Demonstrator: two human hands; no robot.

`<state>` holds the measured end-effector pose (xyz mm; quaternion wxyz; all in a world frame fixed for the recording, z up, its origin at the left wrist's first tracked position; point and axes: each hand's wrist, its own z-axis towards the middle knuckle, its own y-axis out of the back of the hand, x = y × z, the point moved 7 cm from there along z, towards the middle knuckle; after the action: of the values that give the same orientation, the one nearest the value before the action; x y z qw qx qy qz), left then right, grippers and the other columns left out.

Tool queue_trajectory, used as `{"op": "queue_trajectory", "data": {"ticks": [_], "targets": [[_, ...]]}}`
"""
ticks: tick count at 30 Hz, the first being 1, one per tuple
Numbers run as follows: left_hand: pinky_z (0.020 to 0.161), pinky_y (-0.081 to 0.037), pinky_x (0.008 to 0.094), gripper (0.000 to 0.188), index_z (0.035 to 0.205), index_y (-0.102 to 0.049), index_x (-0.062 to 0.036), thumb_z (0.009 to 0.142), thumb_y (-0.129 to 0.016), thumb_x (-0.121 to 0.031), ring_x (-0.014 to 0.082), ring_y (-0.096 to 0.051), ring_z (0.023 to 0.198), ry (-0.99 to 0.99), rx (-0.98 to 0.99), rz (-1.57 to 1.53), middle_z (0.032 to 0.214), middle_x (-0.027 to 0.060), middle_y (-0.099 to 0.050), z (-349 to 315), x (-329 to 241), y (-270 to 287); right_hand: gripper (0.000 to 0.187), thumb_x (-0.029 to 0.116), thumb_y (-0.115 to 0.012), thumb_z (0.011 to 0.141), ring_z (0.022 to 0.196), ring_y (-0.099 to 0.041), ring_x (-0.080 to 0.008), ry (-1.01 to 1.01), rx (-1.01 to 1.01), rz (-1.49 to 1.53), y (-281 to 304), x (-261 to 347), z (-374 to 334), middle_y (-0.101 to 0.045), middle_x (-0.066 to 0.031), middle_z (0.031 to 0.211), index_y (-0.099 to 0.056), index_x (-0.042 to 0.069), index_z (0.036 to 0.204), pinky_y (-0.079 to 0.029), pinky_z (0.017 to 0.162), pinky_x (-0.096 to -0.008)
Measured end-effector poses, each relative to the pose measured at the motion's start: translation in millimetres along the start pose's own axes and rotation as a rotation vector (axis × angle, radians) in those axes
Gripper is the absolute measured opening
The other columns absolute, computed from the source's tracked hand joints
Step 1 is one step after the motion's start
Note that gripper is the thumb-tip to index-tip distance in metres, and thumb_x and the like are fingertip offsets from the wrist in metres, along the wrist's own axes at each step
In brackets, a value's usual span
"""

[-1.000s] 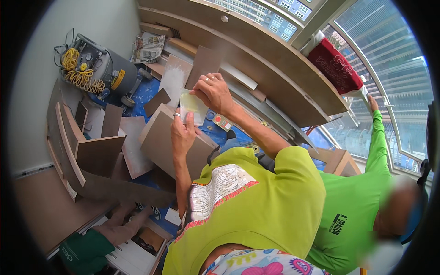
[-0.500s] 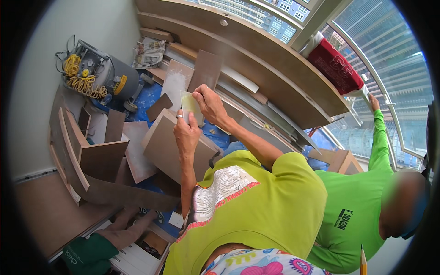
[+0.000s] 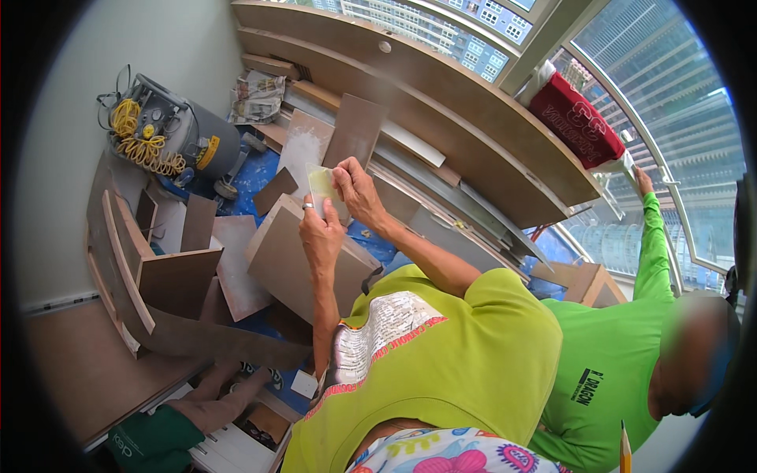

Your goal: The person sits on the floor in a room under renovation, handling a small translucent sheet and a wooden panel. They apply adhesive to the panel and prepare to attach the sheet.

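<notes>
A thin, pale yellow-green, translucent rectangular piece (image 3: 318, 181) is held up in front of my chest. My left hand (image 3: 322, 235), with a ring on one finger, grips its lower edge, thumb on the near face. At its right edge, my right hand (image 3: 359, 193) is closed on it, fingers curled. What the piece is made of I cannot tell. Beneath my hands lies a large brown board box (image 3: 296, 256), tilted among other panels.
A grey compressor (image 3: 177, 130) with a coiled yellow hose stands at the far left. Brown panels (image 3: 355, 130) lean by a long curved board (image 3: 465, 102). A co-worker in a green shirt (image 3: 607, 355) reaches toward the window on the right. Another person's legs (image 3: 225, 398) show lower left.
The piece and both hands have shifted very slightly left and down in view. My grip on it looks nearly the same; the co-worker's reaching arm has barely moved.
</notes>
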<state>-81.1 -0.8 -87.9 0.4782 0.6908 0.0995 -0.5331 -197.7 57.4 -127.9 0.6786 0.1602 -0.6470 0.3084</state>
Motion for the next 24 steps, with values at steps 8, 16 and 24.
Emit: {"op": "queue_trajectory", "data": {"ticks": [8,16,24], "targets": [[0.047,-0.053,0.0343,0.031,0.119,-0.051,0.0043,0.102,-0.051,-0.022,0.0242,-0.068,0.052,0.039,0.006,-0.077,0.077,0.0170,-0.068,7,16,11,0.042,0.041,-0.046,0.105,0.061,-0.040,-0.0088,-0.104,0.087,0.014,21,6,1,-0.050,0.0004,0.068,-0.050,0.004,0.085,-0.037,0.055,-0.0274],[0.047,-0.052,0.0316,0.029,0.120,-0.052,0.0017,0.102,-0.052,-0.021,0.0196,-0.067,0.051,0.032,0.127,-0.226,0.080,0.0140,-0.069,2,15,1,0.035,0.034,-0.065,0.097,0.070,-0.054,-0.0096,-0.012,-0.037,-0.084,52,39,26,-0.061,-0.0040,0.077,-0.062,0.000,0.090,-0.045,0.061,-0.0270],[0.046,-0.047,0.0225,0.031,0.115,-0.052,0.0000,0.103,-0.052,-0.028,0.0122,-0.063,0.051,0.036,0.295,-0.477,0.076,0.0083,-0.066,0,14,-6,0.039,0.034,-0.052,0.102,0.067,-0.050,-0.0122,-0.073,-0.163,-0.295,80,16,35,-0.055,-0.0045,0.070,-0.062,-0.001,0.089,-0.043,0.064,-0.0292]]}}
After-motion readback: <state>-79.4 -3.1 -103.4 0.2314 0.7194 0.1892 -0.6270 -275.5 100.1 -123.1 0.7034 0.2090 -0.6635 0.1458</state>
